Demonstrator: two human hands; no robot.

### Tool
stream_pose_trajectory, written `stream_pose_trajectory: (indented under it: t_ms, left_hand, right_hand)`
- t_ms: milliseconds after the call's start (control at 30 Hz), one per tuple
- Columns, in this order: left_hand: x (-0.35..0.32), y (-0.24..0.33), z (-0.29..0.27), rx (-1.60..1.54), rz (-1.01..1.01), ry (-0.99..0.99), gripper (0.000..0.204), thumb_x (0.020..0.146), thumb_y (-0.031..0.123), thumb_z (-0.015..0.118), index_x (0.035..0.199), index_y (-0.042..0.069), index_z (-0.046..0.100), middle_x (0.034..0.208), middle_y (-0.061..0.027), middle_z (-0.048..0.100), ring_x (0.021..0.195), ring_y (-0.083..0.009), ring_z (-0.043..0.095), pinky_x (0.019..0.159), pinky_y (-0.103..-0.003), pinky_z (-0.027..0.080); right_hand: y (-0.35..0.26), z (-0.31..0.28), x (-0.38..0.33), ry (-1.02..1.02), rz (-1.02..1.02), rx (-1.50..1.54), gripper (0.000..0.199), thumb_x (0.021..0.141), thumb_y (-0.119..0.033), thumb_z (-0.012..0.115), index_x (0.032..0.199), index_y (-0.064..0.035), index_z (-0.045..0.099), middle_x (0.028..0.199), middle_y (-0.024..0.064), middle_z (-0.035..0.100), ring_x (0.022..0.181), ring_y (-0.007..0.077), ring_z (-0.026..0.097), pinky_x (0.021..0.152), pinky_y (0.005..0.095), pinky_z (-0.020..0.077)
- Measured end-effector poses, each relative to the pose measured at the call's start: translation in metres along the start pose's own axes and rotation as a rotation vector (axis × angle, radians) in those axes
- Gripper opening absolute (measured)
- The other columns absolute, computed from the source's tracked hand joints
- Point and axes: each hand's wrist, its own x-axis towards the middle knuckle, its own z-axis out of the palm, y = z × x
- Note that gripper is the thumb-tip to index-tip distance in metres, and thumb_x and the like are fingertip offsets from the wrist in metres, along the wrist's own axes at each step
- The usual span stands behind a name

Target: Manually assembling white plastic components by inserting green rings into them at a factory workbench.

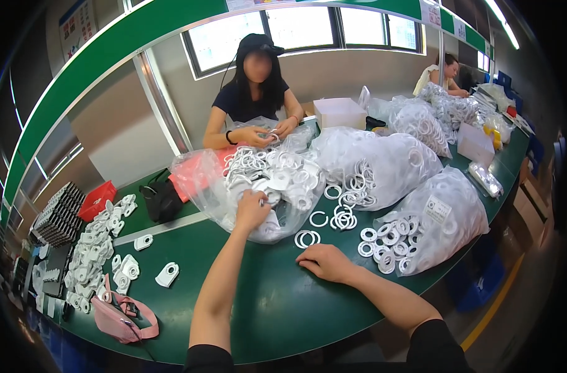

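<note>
The left hand (252,212) is at the near side of the open clear bag (199,189), its fingers bent down among the heaped white parts (283,177); the fingertips are partly hidden there, so I cannot tell whether they pinch a piece or only touch the heap; the parts lie directly beyond and to the right of those fingers, inside the open clear bag, rings and flat pieces tilted every way with no shared long axis; the left hand is the nearer one, while the right hand (327,263) rests on the green tabletop (277,304), nearer the wearer than the open clear bag and to its right, fingers curled and pressed together, pointing left; no part shows in them, though their undersides are hidden.

Two overlapping thin rings (307,239) lie just beyond the right hand, beside the open clear bag's near right edge; to the right of that bag stand a large bag of rings (414,163) and, nearer, a bag of thick rings (451,217), hemming that side; a black bag (162,198) lies to its left; on its near side the tabletop stretches between the forearms to the curved table edge, leaving room for both hands; beyond it, a co-worker's hands (258,136) hold a white ring.
</note>
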Motion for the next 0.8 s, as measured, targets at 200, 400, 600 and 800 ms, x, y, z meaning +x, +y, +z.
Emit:
stream_pose_trajectory:
  t_ms: [200,400,600,800]
  left_hand:
    - [-0.051,0.005,-0.012,-0.236,0.179,0.112,0.016,0.083,0.014,0.054,0.096,0.01,0.064,0.119,-0.0204,0.048,0.102,-0.0372,0.054,0.087,-0.041,0.044]
    - [-0.092,0.032,-0.028,-0.072,0.416,-0.038,0.049,0.086,0.013,0.054,0.133,0.016,0.042,0.128,-0.0211,0.044,0.111,-0.0395,0.048,0.092,-0.04,0.041]
    - [-0.09,0.028,-0.027,-0.013,0.285,-0.033,0.083,0.072,0.025,0.07,0.137,-0.003,0.026,0.116,-0.0256,0.052,0.105,-0.039,0.052,0.091,-0.041,0.042]
    - [-0.085,0.046,-0.049,0.213,0.078,-0.223,0.093,0.062,0.023,0.074,0.136,-0.005,0.025,0.094,-0.0257,0.06,0.085,-0.0424,0.059,0.077,-0.044,0.048]
  right_hand:
    - [0.0,0.002,0.001,0.003,-0.005,0.033,0.014,0.082,-0.016,0.059,0.089,-0.0054,0.065,0.085,0.0095,0.063,0.082,0.0286,0.06,0.073,0.0375,0.0479]
    - [0.001,0.001,-0.003,-0.009,0.0,0.021,0.015,0.082,-0.016,0.059,0.089,-0.0047,0.064,0.085,0.0102,0.063,0.082,0.0294,0.06,0.073,0.0381,0.0477]
    - [0.001,-0.005,-0.001,-0.019,-0.01,0.004,0.014,0.082,-0.017,0.059,0.088,-0.0053,0.064,0.084,0.0098,0.062,0.082,0.0292,0.06,0.073,0.0387,0.0474]
    - [0.007,-0.017,0.0,0.014,0.035,-0.105,0.014,0.082,-0.018,0.058,0.089,-0.0071,0.065,0.086,0.009,0.063,0.084,0.0282,0.06,0.074,0.0385,0.0473]
